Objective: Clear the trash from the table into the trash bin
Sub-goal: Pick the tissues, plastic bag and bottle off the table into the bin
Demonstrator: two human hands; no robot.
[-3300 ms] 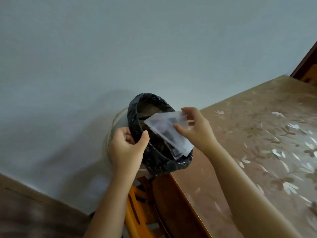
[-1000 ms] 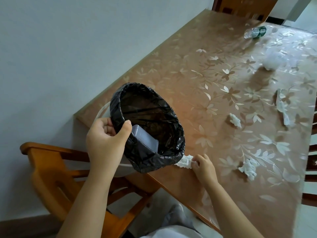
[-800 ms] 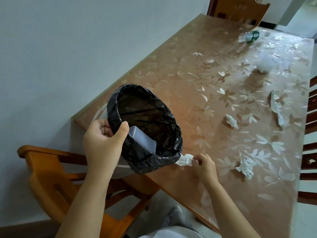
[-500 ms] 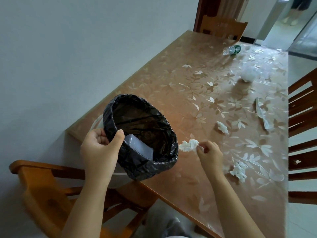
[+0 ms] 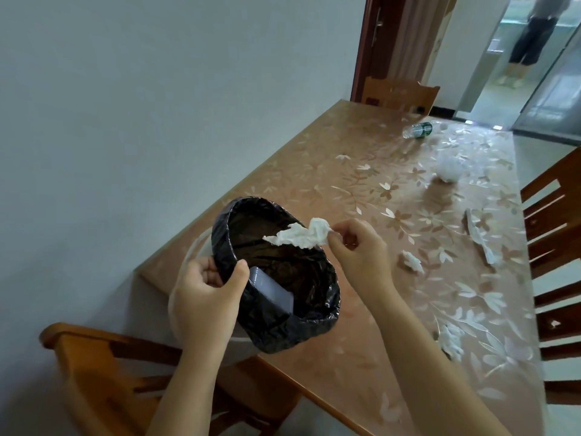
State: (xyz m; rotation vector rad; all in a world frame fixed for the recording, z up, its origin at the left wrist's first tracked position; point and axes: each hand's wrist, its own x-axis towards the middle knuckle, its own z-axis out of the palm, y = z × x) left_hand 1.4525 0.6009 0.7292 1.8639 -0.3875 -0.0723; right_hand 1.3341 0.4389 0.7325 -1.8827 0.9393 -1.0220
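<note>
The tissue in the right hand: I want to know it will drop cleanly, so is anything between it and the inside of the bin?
Nothing visible blocks it. The crumpled tissue hangs from the right hand over the open mouth of the trash bin, which the left hand grips by the rim.

Soft daylight enters from the far right doorway [image 5: 534, 58], throwing pale glare across the glossy floral-covered wooden counter [image 5: 393, 171]. Edges bend with wide-angle distortion; the near corners blur.
</note>
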